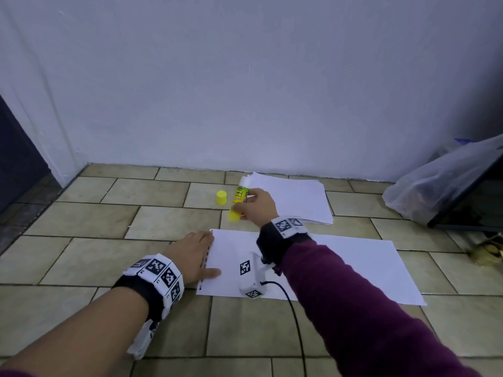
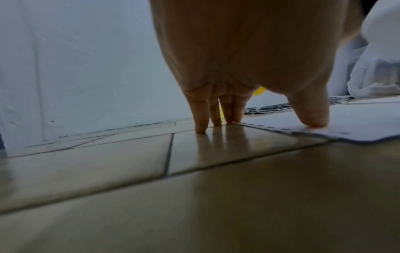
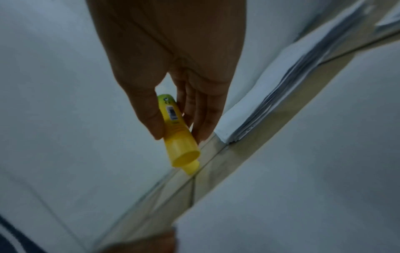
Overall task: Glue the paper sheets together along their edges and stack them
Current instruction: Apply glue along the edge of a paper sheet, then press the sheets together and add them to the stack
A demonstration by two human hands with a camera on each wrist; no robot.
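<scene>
Tiled floor [image 1: 81, 262] holds a white paper sheet [image 1: 340, 262]; left hand [image 1: 190, 254] lies flat, fingers straight, thumb on its left edge. Beyond, right hand [image 1: 257, 204] grips an uncapped yellow glue stick [image 1: 239, 200]; yellow cap [image 1: 221, 197] left, paper stack [image 1: 302, 197] right, plastic bag [image 1: 435, 183] far right.

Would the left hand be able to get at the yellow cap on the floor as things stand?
Probably yes: bare tiled floor lies between the left hand and the yellow cap, but the thumb presses the sheet, so it would have to let go.
</scene>
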